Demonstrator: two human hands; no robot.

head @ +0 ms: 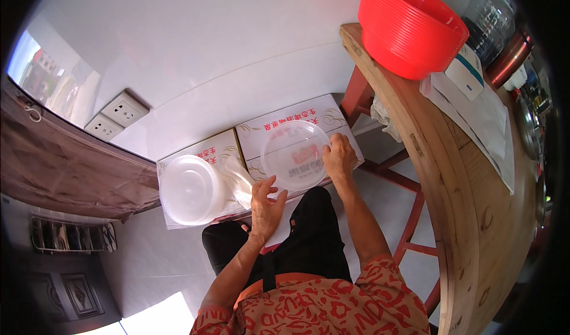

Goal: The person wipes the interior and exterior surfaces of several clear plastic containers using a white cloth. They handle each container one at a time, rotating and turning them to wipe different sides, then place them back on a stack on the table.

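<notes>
A clear round plastic lid or shallow container (296,157) lies over a printed cardboard box (329,108), whose lettering shows through it. My right hand (340,158) pinches its right rim between thumb and fingers. At the lower left rim is my left hand (268,208), fingers apart and nothing held; whether its fingertips touch the rim I cannot tell. Left of that hand, a crumpled white cloth or plastic bag (239,181) rests on a second box (225,141). Beside it stands a stack of translucent white round plastic lids or containers (191,190).
A wooden table (472,210) curves along the right, bearing stacked red plastic basins (409,32), papers (472,112) and a red flask (510,59). Red stool legs (407,228) stand beneath it. Wall sockets (116,114), a brown curtain (75,161) and a shoe rack (69,236) are at left.
</notes>
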